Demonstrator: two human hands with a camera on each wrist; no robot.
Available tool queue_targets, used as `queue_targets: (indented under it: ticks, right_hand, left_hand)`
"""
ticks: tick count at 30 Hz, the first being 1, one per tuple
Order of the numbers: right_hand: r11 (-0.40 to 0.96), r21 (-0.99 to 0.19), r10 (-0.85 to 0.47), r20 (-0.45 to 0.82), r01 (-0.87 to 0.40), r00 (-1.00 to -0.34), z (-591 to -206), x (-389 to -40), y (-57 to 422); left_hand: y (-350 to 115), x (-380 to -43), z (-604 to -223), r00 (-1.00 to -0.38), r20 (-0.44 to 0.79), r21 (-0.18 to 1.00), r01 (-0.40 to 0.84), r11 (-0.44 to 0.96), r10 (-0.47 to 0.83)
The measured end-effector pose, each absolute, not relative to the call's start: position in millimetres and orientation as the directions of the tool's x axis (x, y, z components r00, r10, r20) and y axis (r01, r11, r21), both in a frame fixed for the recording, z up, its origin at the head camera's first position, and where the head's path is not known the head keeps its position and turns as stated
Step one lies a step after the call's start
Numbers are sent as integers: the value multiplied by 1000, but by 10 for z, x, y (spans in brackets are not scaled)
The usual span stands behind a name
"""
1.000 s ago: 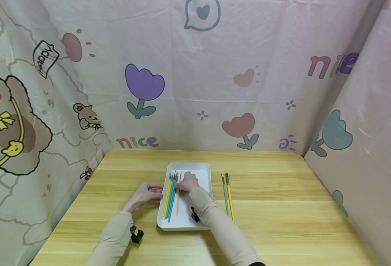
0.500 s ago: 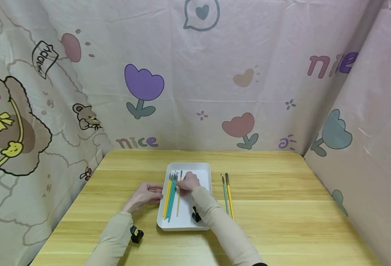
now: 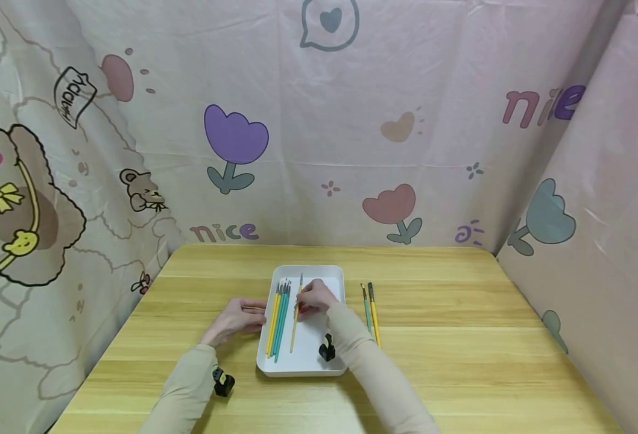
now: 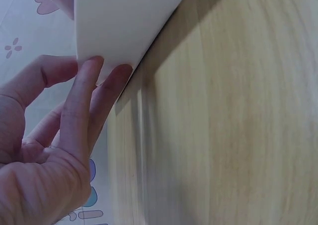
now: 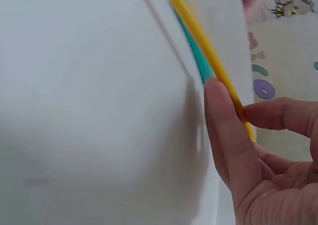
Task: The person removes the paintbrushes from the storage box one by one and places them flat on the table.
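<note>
A white tray (image 3: 319,364) lies on the table with several yellow and teal paintbrushes (image 3: 279,319) side by side along its left part. In the head view my right hand (image 3: 315,296) is over the tray and pinches a thin yellow paintbrush (image 3: 294,331), its bristles toward the far end. Up close in the right wrist view, thumb and finger grip the yellow handle (image 5: 208,51), a teal handle (image 5: 196,53) behind it. My left hand (image 3: 237,319) touches the tray's left side; in the left wrist view its extended fingertips rest against the outer wall (image 4: 119,26).
To the right of the tray lie a teal paintbrush (image 3: 366,307) and a yellow paintbrush (image 3: 374,313), partly behind my right forearm. The wooden table (image 3: 460,337) meets a printed curtain (image 3: 319,120) at the back, with more curtain on both sides.
My right hand has shifted a little to the right, bringing the thin yellow paintbrush away from the others, slightly tilted. The left hand and tray look unmoved.
</note>
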State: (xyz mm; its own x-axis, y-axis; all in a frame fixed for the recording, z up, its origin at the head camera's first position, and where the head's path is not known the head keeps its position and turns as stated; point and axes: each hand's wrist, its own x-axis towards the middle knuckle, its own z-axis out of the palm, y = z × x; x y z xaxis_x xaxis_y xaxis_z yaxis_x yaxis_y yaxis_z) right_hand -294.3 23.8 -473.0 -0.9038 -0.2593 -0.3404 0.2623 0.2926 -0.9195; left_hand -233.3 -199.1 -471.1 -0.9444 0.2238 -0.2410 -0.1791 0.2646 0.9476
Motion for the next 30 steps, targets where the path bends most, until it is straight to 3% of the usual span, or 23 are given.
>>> queue_targets:
  ticks: [10, 30]
  right_hand:
    - [225, -929, -340, -357, 294, -870, -4542, -2890, 420]
    - [131, -968, -389, -248, 214, -887, -4424, -2705, 1057]
  left_hand:
    - [-1997, -2331, -4707, -943, -236, 951, -175, 254, 236]
    - [-1989, -2339, -4713, -944, -238, 951, -179, 254, 226]
